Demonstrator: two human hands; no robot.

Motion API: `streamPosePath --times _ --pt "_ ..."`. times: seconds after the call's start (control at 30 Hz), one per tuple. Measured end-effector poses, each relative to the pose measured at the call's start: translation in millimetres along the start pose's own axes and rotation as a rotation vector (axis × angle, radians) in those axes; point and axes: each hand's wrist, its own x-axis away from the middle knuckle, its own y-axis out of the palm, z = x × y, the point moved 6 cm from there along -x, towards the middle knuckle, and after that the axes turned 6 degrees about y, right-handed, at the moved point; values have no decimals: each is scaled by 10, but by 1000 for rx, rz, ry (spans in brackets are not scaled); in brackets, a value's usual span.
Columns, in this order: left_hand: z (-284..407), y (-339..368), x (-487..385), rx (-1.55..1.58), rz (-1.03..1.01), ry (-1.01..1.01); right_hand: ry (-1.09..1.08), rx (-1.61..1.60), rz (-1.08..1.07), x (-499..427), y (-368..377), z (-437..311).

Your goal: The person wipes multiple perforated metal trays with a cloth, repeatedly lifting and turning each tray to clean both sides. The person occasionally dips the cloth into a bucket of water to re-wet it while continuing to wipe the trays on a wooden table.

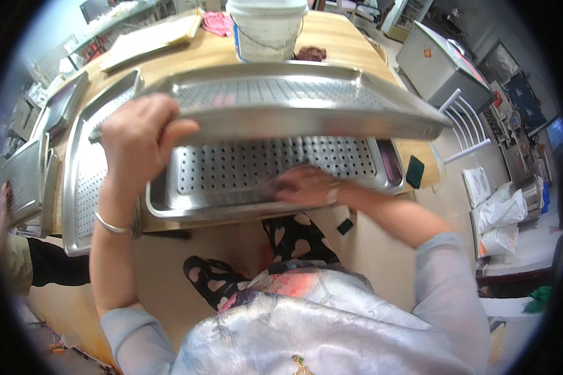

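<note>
My left hand [138,131] grips the near left corner of a perforated stainless-steel tray [272,91], raised at a tilt above the table. Beneath it, a second perforated steel tray [230,164] lies near the table's front edge, with a purple-tinted tray end [390,161] showing at its right. My right hand [305,185] is low over this lower tray near its front side. Motion blurs its fingers, which seem closed on a dark rag [268,187]. The raised tray hides the lower one's far side.
More steel trays [87,187] cover the table's left side. A white bucket [267,33], a brown cloth [312,53] and a pink cloth [217,23] are farther back. A green scouring pad [415,172] lies at right. Another person's hand [2,206] is at far left.
</note>
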Motion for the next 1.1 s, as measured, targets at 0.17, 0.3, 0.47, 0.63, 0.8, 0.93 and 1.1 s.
streamPosePath --times 0.17,0.3,0.47,0.63,0.8,0.93,1.1 --pt "233 47 275 100 -105 -13 -251 -336 109 -246 37 -869" --pt "405 181 580 172 -175 -37 -154 -955 -257 407 61 -778" --pt "574 384 909 218 -226 -41 -393 -1422 -165 978 -506 -636" --pt "663 582 1162 294 -301 -94 -399 -1363 150 855 -1532 -118" --pt "652 746 1281 373 -412 -179 -300 -1341 385 -47 -2690 399" --pt "551 837 1278 474 -566 -320 -327 -1169 650 -1107 -3784 620" --pt "435 910 1135 566 -718 -499 -200 -811 830 -2571 -4539 964"
